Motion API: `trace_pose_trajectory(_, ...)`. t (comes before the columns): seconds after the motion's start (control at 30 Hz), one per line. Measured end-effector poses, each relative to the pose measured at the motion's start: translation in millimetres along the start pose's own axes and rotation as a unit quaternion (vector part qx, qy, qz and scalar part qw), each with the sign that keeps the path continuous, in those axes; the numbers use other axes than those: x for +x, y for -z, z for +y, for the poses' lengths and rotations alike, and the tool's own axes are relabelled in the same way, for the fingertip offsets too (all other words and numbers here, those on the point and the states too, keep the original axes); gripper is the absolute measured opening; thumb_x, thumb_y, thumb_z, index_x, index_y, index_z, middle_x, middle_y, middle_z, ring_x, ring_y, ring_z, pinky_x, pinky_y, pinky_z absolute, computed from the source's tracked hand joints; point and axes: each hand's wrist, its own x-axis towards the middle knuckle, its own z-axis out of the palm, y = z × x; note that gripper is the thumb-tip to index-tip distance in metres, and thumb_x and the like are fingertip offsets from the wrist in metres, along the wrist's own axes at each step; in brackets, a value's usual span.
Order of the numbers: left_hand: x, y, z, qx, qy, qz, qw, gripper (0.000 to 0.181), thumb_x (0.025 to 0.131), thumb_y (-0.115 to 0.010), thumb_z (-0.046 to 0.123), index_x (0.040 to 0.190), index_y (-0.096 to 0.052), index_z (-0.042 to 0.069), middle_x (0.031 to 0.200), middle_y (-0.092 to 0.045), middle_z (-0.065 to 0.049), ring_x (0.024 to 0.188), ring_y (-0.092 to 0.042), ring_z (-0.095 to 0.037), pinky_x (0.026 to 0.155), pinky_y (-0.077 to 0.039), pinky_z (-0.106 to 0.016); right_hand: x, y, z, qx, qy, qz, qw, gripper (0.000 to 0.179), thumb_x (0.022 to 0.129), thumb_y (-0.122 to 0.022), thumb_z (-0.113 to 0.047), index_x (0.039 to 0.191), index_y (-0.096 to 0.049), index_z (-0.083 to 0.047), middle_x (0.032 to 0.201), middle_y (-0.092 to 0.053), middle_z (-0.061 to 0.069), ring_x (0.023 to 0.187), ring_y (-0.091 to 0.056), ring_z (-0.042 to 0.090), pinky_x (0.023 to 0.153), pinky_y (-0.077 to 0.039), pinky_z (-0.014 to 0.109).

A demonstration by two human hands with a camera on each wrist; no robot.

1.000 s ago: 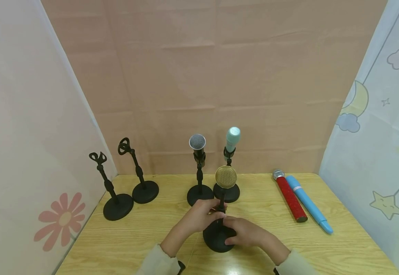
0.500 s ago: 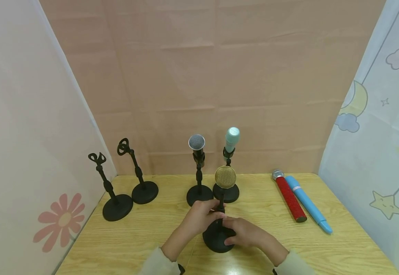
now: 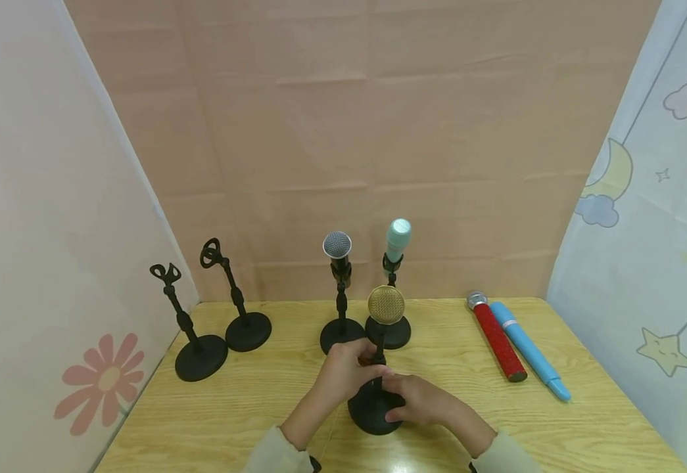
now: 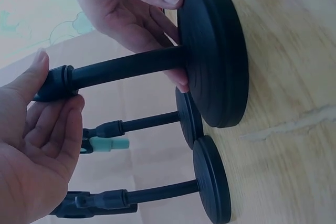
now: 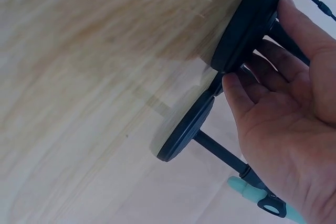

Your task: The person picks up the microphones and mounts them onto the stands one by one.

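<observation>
A black microphone stand [image 3: 369,415] stands upright near the front middle of the table, and a microphone with a round gold mesh head [image 3: 386,305] tops it. My left hand [image 3: 343,376] grips the stand's pole at its collar [image 4: 59,83], thumb on one side and fingers on the other. Lower down, my right hand [image 3: 423,401] holds the round base [image 4: 220,51], its thumb on the top face near the rim. In the right wrist view the fingers of that hand [image 5: 286,85] reach around the pole side and the base's edge.
Behind stand two more stands, one with a silver-headed microphone [image 3: 337,246], one with a mint-green microphone [image 3: 399,238]. Two stands with bare clips [image 3: 201,358] [image 3: 248,332] are at the left. A red microphone [image 3: 499,338] and a blue one [image 3: 531,351] lie at the right.
</observation>
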Motion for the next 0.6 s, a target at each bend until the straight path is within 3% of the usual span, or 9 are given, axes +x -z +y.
trace_pose_trajectory(0.4,0.7,-9.6,-0.2,0.022,0.025,0.023,0.9992,0.039,0.079,-0.087,0.040,0.095,-0.064,0.013,0.084,-0.059,0.007,0.073,-0.053,-0.004,0.061,-0.048,-0.019,0.9,-2,1,-0.011,-0.020,-0.008,0.9997,0.053,0.090,-0.077,-0.034,0.130,-0.064,-0.002,0.135,-0.065,0.012,0.125,-0.061,0.029,0.103,-0.050,0.046)
trace_pose_trajectory(0.6,0.4,-14.2,-0.1,0.040,0.016,0.051,0.9978,0.043,0.079,-0.087,0.044,0.091,-0.059,0.014,0.077,-0.052,0.008,0.067,-0.047,-0.004,0.056,-0.043,-0.019,2.1,-1,0,-0.022,-0.027,-0.016,0.9993,0.055,0.089,-0.078,-0.034,0.132,-0.064,-0.003,0.138,-0.063,0.011,0.127,-0.059,0.030,0.104,-0.049,0.046)
